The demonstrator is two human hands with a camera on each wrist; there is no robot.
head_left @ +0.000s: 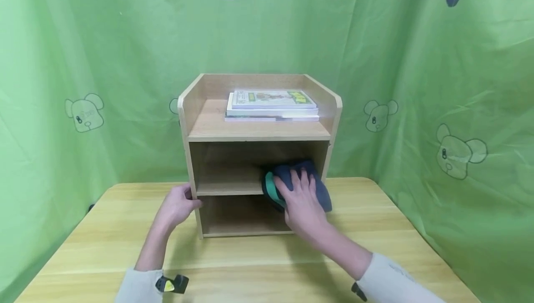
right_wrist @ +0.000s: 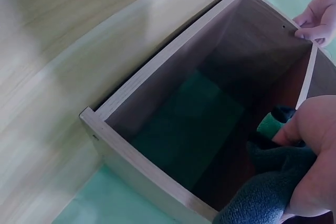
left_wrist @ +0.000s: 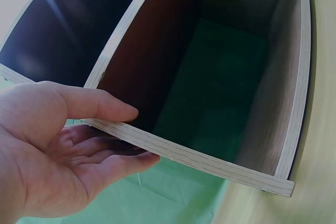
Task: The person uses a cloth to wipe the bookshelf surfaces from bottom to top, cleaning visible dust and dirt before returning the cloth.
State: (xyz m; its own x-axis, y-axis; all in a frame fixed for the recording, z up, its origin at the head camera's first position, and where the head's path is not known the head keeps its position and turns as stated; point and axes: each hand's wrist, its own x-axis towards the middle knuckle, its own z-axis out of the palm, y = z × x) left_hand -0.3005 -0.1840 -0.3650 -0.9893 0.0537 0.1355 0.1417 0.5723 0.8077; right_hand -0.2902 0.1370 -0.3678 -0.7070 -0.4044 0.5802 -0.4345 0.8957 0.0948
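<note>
A small wooden shelf unit [head_left: 258,137] stands on the table, its two lower compartments facing me. My left hand [head_left: 177,205] grips the front edge of its left side panel [left_wrist: 210,163], thumb inside and fingers outside in the left wrist view. With my right hand [head_left: 302,201] I hold a dark blue fuzzy cloth [head_left: 323,194] that has a green band [head_left: 272,189]. The cloth lies over the right part of the middle board [head_left: 229,188], and part of it hangs past the front edge. In the right wrist view, my thumb curls round the cloth [right_wrist: 268,182].
Several books [head_left: 273,106] lie stacked on the top board [head_left: 258,130]. Around the unit spreads a light wooden table [head_left: 242,275], with a green patterned curtain [head_left: 137,85] behind it and at both sides.
</note>
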